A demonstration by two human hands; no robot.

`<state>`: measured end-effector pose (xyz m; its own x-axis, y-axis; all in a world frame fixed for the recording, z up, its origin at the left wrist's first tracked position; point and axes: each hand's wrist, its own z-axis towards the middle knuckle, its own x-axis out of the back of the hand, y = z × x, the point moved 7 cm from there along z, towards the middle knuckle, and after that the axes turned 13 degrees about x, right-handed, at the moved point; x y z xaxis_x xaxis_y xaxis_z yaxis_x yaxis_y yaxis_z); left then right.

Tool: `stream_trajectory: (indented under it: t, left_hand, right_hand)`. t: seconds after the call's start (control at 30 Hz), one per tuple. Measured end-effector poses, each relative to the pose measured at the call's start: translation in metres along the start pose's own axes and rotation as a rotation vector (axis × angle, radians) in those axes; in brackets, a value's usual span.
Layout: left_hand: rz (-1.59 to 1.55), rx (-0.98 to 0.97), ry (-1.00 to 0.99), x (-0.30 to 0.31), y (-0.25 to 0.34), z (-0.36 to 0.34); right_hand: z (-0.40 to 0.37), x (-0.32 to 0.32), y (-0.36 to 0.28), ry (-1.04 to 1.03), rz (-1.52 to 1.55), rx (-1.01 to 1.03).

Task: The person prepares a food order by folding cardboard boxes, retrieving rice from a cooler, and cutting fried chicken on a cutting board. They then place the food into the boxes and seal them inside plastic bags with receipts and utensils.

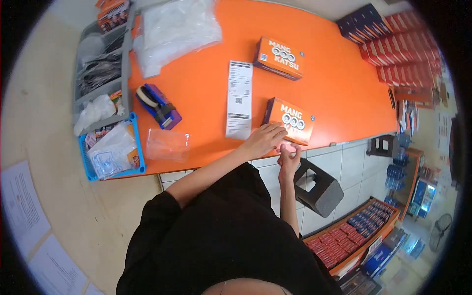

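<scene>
Hands close tog., both at near box point(291, 120): L hand point(266, 139) palm down, fingers extended onto its lower L corner; R hand point(289, 161) just off table edge, fingers bent, tips by box's near side, small clear/pinkish bit at fingertips, too blurred to ID; can't tell if R grips it. Largest item: orange table point(201, 93), near box lying flat close to its front edge, R of ctr. Stacked boxes point(403, 49) at far R end, red-and-white w/ dark ones beside. Grey organizer point(101, 91) along L side, compartments w/ dark items + white plastic. Clear plastic bags point(177, 32), big pile, far L of tabletop. Dark stool point(322, 194) on tiled floor by table front, R of person. Blue basket point(141, 160) at front L corner, holds plastic packets + printed bits, grey organizer adjoining behind. Far box point(279, 58), orange/purple, legible "MANG" & "KATSU", flat, well apart from near box, same general look. Long printed receipt point(239, 98) L of both boxes, flat, QR abt midway. Blue tape dispenser point(160, 105) between grey organizer and receipt, roll fitted. Small clear bag point(167, 145) flat near front edge, R of blue basket.
</scene>
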<state>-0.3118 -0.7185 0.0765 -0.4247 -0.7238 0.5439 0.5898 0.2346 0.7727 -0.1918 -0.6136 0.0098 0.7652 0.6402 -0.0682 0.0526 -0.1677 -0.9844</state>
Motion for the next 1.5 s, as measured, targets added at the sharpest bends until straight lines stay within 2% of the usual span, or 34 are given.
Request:
stream_trajectory:
  t: [0.07,0.17,0.2,0.3,0.37,0.4,0.5,0.57,0.6,0.67,0.73,0.8,0.83,0.87,0.9,0.93,0.97,1.0,1.03,1.07,1.1,1.13,1.2,1.3,1.33,1.4,1.43,1.5]
  left_hand:
    - [0.01,-0.04,-0.057,-0.025,0.0,0.009]
    - [0.058,-0.052,0.02,-0.037,-0.013,0.013]
    - [0.047,-0.063,0.005,-0.04,-0.013,0.012]
    - [0.197,-0.117,0.006,-0.047,-0.014,0.011]
    - [0.218,-0.153,-0.032,-0.047,-0.013,0.01]
    - [0.241,-0.182,-0.058,-0.049,-0.011,0.01]
    - [0.293,-0.167,-0.088,-0.052,-0.008,0.012]
    - [0.313,-0.137,-0.113,-0.054,-0.008,0.01]
    - [0.333,-0.108,-0.136,-0.055,-0.009,0.01]
    - [0.332,-0.085,-0.122,-0.053,-0.009,0.011]
    - [0.287,-0.08,-0.092,-0.042,-0.009,0.011]
    - [0.2,0.094,-0.09,-0.013,-0.017,0.002]
    - [0.085,0.142,-0.001,0.02,-0.021,-0.004]
    - [0.045,0.315,0.041,0.045,-0.042,-0.021]
    - [-0.023,0.538,0.222,0.079,-0.067,-0.05]
    - [0.048,0.589,0.492,0.121,-0.079,-0.078]
    - [0.117,0.627,0.758,0.16,-0.086,-0.108]
    - [0.221,0.671,0.886,0.189,-0.092,-0.127]
    - [0.324,0.71,1.017,0.215,-0.096,-0.143]
    - [0.33,0.708,1.03,0.231,-0.104,-0.153]
    - [0.27,0.719,0.813,0.234,-0.119,-0.151]
    - [0.209,0.725,0.594,0.231,-0.132,-0.149]
    - [0.15,0.712,0.637,0.239,-0.141,-0.151]
    - [0.164,0.688,0.612,0.239,-0.148,-0.157]
    - [0.158,0.693,0.615,0.238,-0.151,-0.16]
    - [0.205,0.71,0.587,0.236,-0.154,-0.162]
    - [0.198,0.715,0.595,0.237,-0.156,-0.162]
    - [0.169,0.751,0.547,0.236,-0.158,-0.162]
  right_hand:
    - [0.016,0.005,-0.004,0.083,-0.045,-0.005]
    - [0.032,0.006,0.003,0.142,-0.109,-0.01]
    - [0.035,0.002,0.0,0.12,-0.177,0.068]
    - [0.038,0.002,0.012,0.147,-0.141,0.123]
    - [0.038,0.004,0.004,0.2,-0.105,0.335]
    - [0.038,0.006,0.006,0.207,-0.103,0.335]
    - [0.033,0.005,-0.008,0.223,-0.226,0.339]
    - [0.028,0.005,-0.026,0.277,-0.574,0.36]
    - [0.029,0.01,-0.016,0.268,-0.57,0.367]
    - [0.03,0.021,0.001,0.273,-0.751,0.425]
    - [0.026,0.024,0.009,0.309,-0.775,0.4]
    - [0.014,0.012,0.005,0.302,-0.95,0.665]
    - [0.004,0.002,0.011,0.224,-0.766,0.691]
    - [-0.004,-0.024,0.0,0.149,-0.583,0.706]
    - [-0.009,-0.052,-0.005,-0.033,-0.595,0.616]
    - [-0.011,-0.096,-0.019,-0.215,-0.482,0.658]
    - [-0.014,-0.144,-0.035,-0.398,-0.445,0.595]
    - [-0.017,-0.192,-0.024,-0.626,-0.307,0.448]
    - [-0.024,-0.243,-0.048,-0.833,-0.37,0.429]
    - [-0.03,-0.287,-0.048,-0.928,-0.365,0.453]
    - [-0.035,-0.325,-0.046,-1.023,-0.36,0.478]
    - [-0.029,-0.353,-0.042,-1.034,-0.356,0.487]
    - [-0.036,-0.389,0.01,-1.291,-0.436,-0.11]
    - [-0.039,-0.404,0.015,-1.363,-0.346,-0.066]
    - [-0.041,-0.398,0.014,-1.365,-0.352,-0.07]
    - [-0.049,-0.372,0.009,-1.195,-0.251,-0.229]
    - [-0.061,-0.358,0.014,-1.202,-0.262,-0.229]
    - [-0.071,-0.328,0.034,-1.086,-0.29,-0.126]
